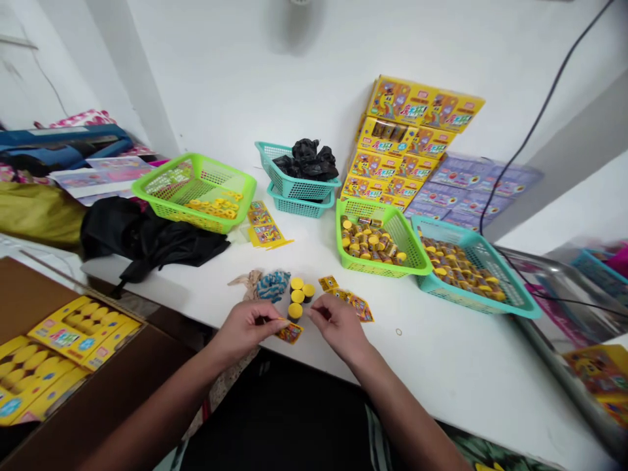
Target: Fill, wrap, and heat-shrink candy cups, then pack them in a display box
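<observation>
Along the white workbench (441,373), the left hand (244,329) pinches a small yellow printed card (290,333) between its fingers, while the right hand (338,325) draws its fingertips together beside four yellow-capped tubes (297,296), holding what, if anything, cannot be told. Farther back sit a green basket (413,252) of more tubes (370,241) and stacked yellow boxes (407,140).

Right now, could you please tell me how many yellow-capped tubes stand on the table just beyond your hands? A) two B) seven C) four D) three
C: four yellow-capped tubes stand grouped just beyond the left hand and the right hand.
</observation>
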The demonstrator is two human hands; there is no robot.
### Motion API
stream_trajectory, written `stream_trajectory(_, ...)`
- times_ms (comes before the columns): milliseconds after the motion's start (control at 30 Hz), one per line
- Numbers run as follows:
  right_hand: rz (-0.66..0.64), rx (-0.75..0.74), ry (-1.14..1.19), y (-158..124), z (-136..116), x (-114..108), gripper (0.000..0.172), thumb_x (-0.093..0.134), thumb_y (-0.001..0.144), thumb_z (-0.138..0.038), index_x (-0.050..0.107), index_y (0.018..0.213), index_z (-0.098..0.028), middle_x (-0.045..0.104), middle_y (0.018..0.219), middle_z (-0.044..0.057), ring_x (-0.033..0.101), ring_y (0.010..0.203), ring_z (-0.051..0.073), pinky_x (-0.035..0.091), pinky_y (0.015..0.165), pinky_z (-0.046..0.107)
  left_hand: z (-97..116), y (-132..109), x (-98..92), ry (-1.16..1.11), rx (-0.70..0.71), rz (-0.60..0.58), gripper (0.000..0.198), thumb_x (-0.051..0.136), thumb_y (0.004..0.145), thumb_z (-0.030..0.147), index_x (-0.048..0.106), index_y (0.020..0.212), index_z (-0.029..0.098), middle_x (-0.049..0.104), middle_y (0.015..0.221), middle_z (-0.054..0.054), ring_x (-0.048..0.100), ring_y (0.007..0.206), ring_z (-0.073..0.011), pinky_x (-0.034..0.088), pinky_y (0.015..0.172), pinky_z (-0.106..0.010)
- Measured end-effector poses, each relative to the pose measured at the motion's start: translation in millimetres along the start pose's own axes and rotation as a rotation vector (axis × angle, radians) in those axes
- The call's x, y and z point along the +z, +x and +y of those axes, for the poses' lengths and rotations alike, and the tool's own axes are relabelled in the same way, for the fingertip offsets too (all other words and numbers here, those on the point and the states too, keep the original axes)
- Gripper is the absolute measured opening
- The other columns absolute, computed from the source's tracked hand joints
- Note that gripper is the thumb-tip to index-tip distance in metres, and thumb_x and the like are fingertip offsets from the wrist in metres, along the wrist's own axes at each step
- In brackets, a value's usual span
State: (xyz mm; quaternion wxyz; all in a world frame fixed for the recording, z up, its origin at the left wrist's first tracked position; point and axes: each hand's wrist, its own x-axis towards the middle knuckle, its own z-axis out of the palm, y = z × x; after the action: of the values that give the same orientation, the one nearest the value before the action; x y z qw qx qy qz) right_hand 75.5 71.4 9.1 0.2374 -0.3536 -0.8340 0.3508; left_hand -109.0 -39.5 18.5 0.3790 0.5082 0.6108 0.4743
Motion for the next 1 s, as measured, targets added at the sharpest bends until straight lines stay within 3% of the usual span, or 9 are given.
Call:
stream_trajectory(133,0.025,-0.090,-0.356,9.2,-10.8,24.4,0.020,0.062,0.084,-0.038,0.060,0.090,-0.019,0.065,0.086,0.007,0.059,0.073,0.020,0.040,0.066,0.029,-4.9,-2.3,-16.0,-0.140,-0.132,0.079,0.033,0.077,0.068,0.045,0.065,0.068,0.014,0.070,0.068,-0.006,0.053,0.052,-0.0112,0.039,0.044,-0.020)
stream_trajectory(267,0.034,-0.114,-0.425,8.0,-8.3,39.8,0.015,0.062,0.080,-0.028,0.058,0.092,-0.018,0.065,0.088,0.008,0.061,0.073,0.021,0.040,0.064,0.029,-10.8,-1.8,-18.6,-0.196,-0.152,0.082,0.037,0.080,0.063,0.044,0.059,0.069,0.014,0.070,0.069,-0.006,0.052,0.049,-0.0104,0.041,0.040,-0.020)
stream_trajectory(333,0.108,-0.063,-0.288,6.4,-4.2,36.4,0.014,0.064,0.077,-0.028,0.055,0.084,-0.020,0.063,0.078,0.004,0.058,0.066,0.019,0.040,0.061,0.029,-13.5,-0.4,-16.2,-0.192,-0.138,0.078,0.037,0.082,0.062,0.041,0.058,0.070,0.015,0.068,0.066,-0.003,0.053,0.048,-0.0102,0.044,0.042,-0.021)
stream_trajectory(433,0.223,0.061,0.168,1.8,-4.7,18.3,0.022,0.068,0.075,-0.035,0.050,0.077,-0.022,0.054,0.065,-0.002,0.051,0.055,0.014,0.040,0.052,0.026,-15.0,3.2,-8.9,-0.163,-0.083,0.053,0.035,0.082,0.063,0.038,0.057,0.070,0.015,0.064,0.062,-0.001,0.053,0.048,-0.0096,0.043,0.046,-0.021)
stream_trajectory(567,0.120,0.115,0.688,-7.5,-18.4,-8.9,0.028,0.074,0.072,-0.038,0.052,0.078,-0.022,0.053,0.064,-0.005,0.049,0.049,0.010,0.040,0.046,0.024,-8.3,9.9,5.6,-0.077,0.068,-0.037,0.030,0.081,0.066,0.036,0.062,0.069,0.014,0.063,0.064,-0.002,0.053,0.050,-0.0093,0.040,0.047,-0.020)
stream_trajectory(633,0.097,0.109,0.728,-11.4,-23.5,-16.1,0.029,0.078,0.069,-0.035,0.053,0.076,-0.022,0.053,0.064,-0.005,0.048,0.050,0.009,0.040,0.046,0.023,-2.1,13.2,13.0,-0.044,0.153,-0.067,0.027,0.080,0.068,0.035,0.064,0.069,0.014,0.063,0.066,-0.002,0.054,0.055,-0.0101,0.042,0.051,-0.020)
stream_trajectory(800,0.188,0.130,0.700,-18.1,-19.9,-22.2,0.031,0.079,0.067,-0.034,0.051,0.073,-0.021,0.052,0.062,-0.007,0.046,0.050,0.008,0.039,0.045,0.022,8.9,20.1,27.1,0.002,0.256,-0.097,0.023,0.079,0.071,0.033,0.067,0.069,0.014,0.064,0.068,-0.003,0.057,0.062,-0.0117,0.044,0.058,-0.021)
stream_trajectory(1000,0.186,0.156,0.747,-21.9,-13.3,-25.6,0.033,0.081,0.066,-0.034,0.051,0.071,-0.020,0.053,0.059,-0.007,0.046,0.043,0.006,0.035,0.039,0.020,9.6,24.5,36.1,-0.095,0.193,-0.126,0.024,0.080,0.068,0.033,0.071,0.078,0.013,0.066,0.069,-0.003,0.057,0.061,-0.0114,0.045,0.057,-0.021)
